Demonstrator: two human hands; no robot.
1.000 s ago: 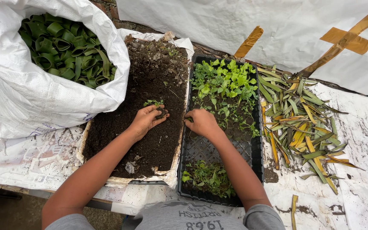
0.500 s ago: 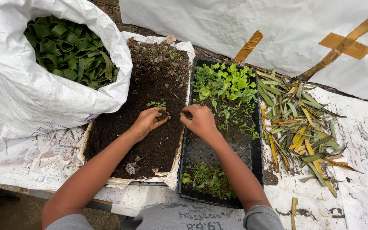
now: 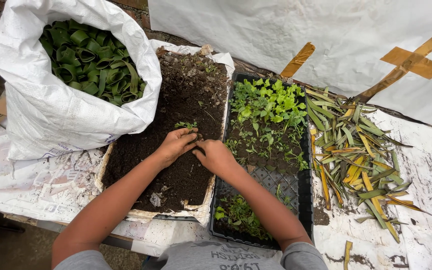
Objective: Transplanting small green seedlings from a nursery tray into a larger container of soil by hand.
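Left hand [image 3: 175, 145]: palm down on the dark soil, fingers curled around the base of a small green seedling [image 3: 186, 125]; grasping or pinching it at soil level, the exact grip hidden by the fingers.
Right hand [image 3: 215, 155]: knuckles up, fingertips meeting the left hand's at the same spot; clenched loosely on soil by the look of it, cannot tell whether it grips anything.
Seedling: upright, leaves showing just above the left fingertips, near the right edge of the soil tray [image 3: 141, 165].
Step in hand: judged to be setting one seedling into the loose soil, both hands firming earth around its stem.
Next move calls for: light pressure only, then letting go without tugging the stem; the plant looks thin and easily bent.
Black cell tray [image 3: 306, 200]: just beside the soil tray on the person's right; far half crowded with bright seedlings [image 3: 268, 102], middle cells bare, a small clump at the near end.
White sack [image 3: 51, 120]: left of the soil tray, open, full of rolled green leaf strips [image 3: 93, 62].
Cut leaf strips [image 3: 358, 155]: green and yellow, heaped on the desk [image 3: 426, 230] right of the black tray.
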